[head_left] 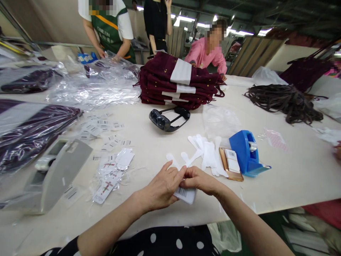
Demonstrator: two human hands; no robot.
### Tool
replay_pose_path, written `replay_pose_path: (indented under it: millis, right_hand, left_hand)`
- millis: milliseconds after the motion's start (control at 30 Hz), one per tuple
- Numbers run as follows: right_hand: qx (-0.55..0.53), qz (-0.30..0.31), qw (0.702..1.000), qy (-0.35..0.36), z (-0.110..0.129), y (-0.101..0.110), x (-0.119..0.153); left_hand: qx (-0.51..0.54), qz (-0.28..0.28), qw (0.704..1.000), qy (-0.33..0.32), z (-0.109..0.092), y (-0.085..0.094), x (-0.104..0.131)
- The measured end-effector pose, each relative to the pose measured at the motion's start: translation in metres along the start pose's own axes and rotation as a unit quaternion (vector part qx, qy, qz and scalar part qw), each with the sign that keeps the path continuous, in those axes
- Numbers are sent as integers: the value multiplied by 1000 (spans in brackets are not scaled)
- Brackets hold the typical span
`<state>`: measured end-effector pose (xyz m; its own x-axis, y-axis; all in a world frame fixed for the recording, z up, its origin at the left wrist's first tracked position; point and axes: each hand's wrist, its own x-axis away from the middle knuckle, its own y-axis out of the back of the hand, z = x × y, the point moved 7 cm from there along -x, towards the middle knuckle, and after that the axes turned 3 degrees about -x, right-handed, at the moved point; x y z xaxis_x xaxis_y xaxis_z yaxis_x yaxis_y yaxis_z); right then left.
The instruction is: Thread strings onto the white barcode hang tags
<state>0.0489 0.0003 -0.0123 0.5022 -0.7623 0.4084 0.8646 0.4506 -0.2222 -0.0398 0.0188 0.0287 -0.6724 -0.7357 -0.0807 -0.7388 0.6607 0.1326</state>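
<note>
White tabletop point(293, 177) carries a grey machine point(50, 174) at far left, then loose tags point(109, 177). Your left hand point(162, 188) and right hand point(199, 181) meet near the front edge, forearms angled inward, fingers pinched shut on a barcode tag point(186, 194). Beyond lie white strips point(207, 153), a phone point(231, 164) and a blue dispenser point(246, 153); bare surface spreads to the right.

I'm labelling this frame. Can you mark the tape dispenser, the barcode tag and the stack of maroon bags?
tape dispenser point(243, 151), head view, blue side wall.
barcode tag point(186, 194), head view, white face below the hands.
stack of maroon bags point(160, 76), head view, top bag's fabric.
</note>
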Motion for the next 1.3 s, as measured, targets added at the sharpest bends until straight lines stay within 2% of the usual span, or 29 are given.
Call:
replay_pose_path:
  millis: [100,200,267,367,467,533,600,667,733,1067,1300]
  right_hand:
    - [1,-3,1000,-29,-8,6,2]
    - [-5,-11,1000,-18,-14,19,2]
    - [-68,-73,995,9,-17,35,2]
    - [-231,-178,954,74,-23,58,4]
    - [-334,-198,916,104,-30,62,5]
    - [-365,-192,905,106,-33,58,5]
    - [-373,-189,902,108,-34,53,5]
    - [-369,-196,901,113,-35,48,4]
    - [-368,-202,900,114,-35,43,3]
    - [-352,-199,906,126,-30,27,-1]
    - [-355,-192,907,124,-36,27,-1]
  left_hand:
    - [-64,9,998,-21,15,-4,5]
    - [-107,-12,994,-34,23,0,9]
    - [-156,-24,987,-1,30,7,9]
    - [-194,-67,973,108,41,24,7]
    - [-96,-115,968,203,52,37,7]
    - [63,-107,958,260,64,31,8]
    - [229,-81,927,286,70,19,8]
    - [319,-73,904,275,71,12,7]
    - [345,-80,901,252,69,10,7]
    - [356,-29,912,202,62,-8,3]
    - [358,-16,910,210,67,-14,3]
